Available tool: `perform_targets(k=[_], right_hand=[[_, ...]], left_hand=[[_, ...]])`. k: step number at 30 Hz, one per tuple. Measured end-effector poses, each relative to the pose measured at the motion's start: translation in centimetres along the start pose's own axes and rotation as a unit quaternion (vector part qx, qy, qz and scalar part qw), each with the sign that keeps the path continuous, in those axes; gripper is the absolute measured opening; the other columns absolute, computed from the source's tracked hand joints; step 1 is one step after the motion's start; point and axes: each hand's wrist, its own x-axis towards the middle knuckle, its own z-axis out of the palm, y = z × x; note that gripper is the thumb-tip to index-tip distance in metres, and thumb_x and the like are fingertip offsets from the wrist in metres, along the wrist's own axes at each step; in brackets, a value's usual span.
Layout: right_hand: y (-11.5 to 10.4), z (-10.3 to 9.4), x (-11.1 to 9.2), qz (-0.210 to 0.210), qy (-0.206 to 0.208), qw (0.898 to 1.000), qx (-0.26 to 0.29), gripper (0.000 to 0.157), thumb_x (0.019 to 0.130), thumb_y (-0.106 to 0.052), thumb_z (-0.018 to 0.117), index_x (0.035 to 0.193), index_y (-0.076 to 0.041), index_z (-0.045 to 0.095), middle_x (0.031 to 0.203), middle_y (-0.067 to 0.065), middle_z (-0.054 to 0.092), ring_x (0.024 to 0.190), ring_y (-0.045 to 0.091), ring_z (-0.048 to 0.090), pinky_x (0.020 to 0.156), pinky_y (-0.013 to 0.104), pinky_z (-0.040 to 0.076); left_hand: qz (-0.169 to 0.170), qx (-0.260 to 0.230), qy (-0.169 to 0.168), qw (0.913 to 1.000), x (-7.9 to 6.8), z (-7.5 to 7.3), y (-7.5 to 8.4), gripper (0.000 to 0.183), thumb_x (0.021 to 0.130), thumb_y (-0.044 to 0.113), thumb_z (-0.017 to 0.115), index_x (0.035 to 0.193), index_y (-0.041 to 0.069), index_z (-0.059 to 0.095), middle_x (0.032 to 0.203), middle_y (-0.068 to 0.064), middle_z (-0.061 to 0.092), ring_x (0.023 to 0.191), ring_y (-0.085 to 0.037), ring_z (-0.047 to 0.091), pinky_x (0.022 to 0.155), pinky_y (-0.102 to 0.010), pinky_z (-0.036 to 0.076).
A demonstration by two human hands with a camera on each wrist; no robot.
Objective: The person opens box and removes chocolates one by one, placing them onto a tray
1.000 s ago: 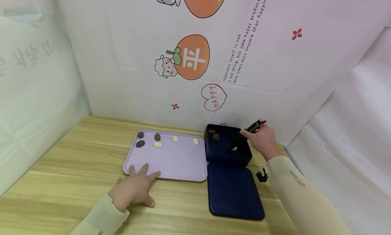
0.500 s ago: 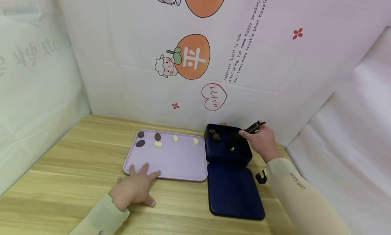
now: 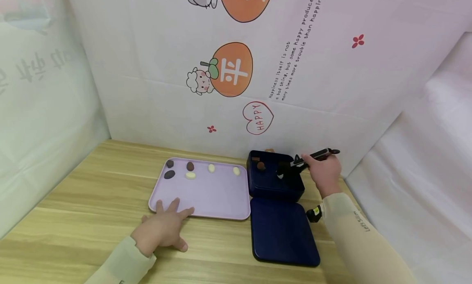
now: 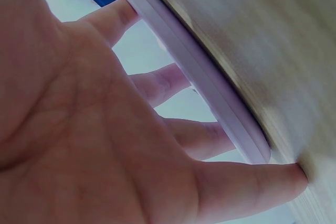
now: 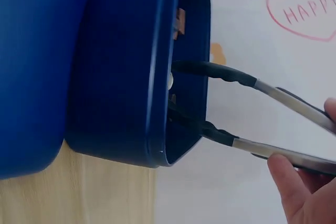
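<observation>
My right hand (image 3: 325, 173) grips a pair of tongs (image 3: 315, 155) with metal arms and black ends. The tong ends reach into a dark blue box (image 3: 274, 190), their arms spread apart in the right wrist view. Near those ends in the box lies a white piece (image 3: 280, 176), partly hidden; a round brown piece (image 3: 260, 166) sits further left. My left hand (image 3: 162, 228) is spread flat, fingertips on the near edge of a lilac tray (image 3: 217, 200). Along the tray's far side lie several small oval pieces: dark (image 3: 169, 174), brown (image 3: 190, 166) and cream (image 3: 211, 168).
A dark blue lid (image 3: 284, 232) lies on the wooden table (image 3: 85, 202) in front of the box. The box stands against the tray's right side. A printed white backdrop (image 3: 155, 112) rises behind them, with white cloth (image 3: 416, 173) on the right.
My right hand has shifted slightly right, and the tongs now lean lower with more of their arms showing. My left hand, the tray and its pieces have stayed put.
</observation>
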Motion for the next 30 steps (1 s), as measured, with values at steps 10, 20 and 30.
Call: perform_targets(k=[10, 20, 30], right_hand=[[1.0, -1.4, 1.7, 0.157, 0.047, 0.916, 0.365, 0.082, 0.079, -0.025, 0.086, 0.146, -0.017, 0.039, 0.142, 0.006, 0.043, 0.083, 0.03, 0.071, 0.082, 0.04, 0.057], [0.3, -1.5, 1.4, 0.203, 0.028, 0.856, 0.475, 0.053, 0.084, -0.013, 0.082, 0.126, -0.016, 0.05, 0.126, 0.005, 0.049, 0.089, 0.03, 0.068, 0.086, 0.043, 0.055], [-3.1, 0.7, -0.8, 0.169, -0.025, 0.843, 0.51, 0.051, 0.089, -0.012, 0.076, 0.132, -0.011, 0.049, 0.122, 0.01, 0.058, 0.101, 0.028, 0.067, 0.086, 0.039, 0.056]], left_hand=[[0.0, 0.0, -0.001, 1.0, 0.1, 0.0, 0.0, 0.1, 0.063, 0.043, 0.091, 0.151, 0.025, 0.046, 0.16, -0.024, 0.019, 0.134, -0.069, 0.005, 0.083, -0.09, 0.017], [-0.001, -0.001, -0.002, 1.0, 0.1, 0.1, -0.1, 0.102, 0.062, 0.043, 0.091, 0.151, 0.025, 0.045, 0.16, -0.024, 0.018, 0.134, -0.069, 0.004, 0.083, -0.09, 0.016], [-0.001, 0.003, -0.002, 1.0, 0.2, 0.2, -0.1, 0.101, 0.062, 0.044, 0.091, 0.151, 0.025, 0.046, 0.16, -0.024, 0.019, 0.133, -0.069, 0.006, 0.083, -0.09, 0.018]])
